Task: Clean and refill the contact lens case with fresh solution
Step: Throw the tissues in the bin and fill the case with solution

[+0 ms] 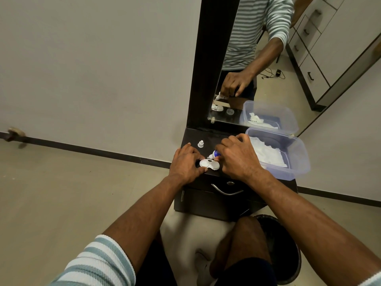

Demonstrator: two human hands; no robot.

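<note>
Seen from above, two bare hands over a small dark worktop (208,136) with a drawer handle (226,190) below its front edge. White contact lens case (209,163) lying flat near the front of the worktop, both round cups showing. Left hand (186,162) resting palm down just beside the case, fingers touching its left cup and pinning it in place, thumb on the worktop edge. Right hand (237,156) curled tight around a small solution bottle (214,155), white tip and blue band poking out from the fingers, tip tilted down and left, right above the far edge of the case. Hard to tell if any drop is coming out. Small white bottle cap (200,143) standing alone on the worktop, behind the left hand, apart from the case. Clear plastic box (296,159) at the right end of the worktop, just beside the right hand, with crumpled white tissues (268,154) inside. Tall mirror (257,58) with a dark frame rising behind the worktop, showing a striped shirt, a hand and the box again
</note>
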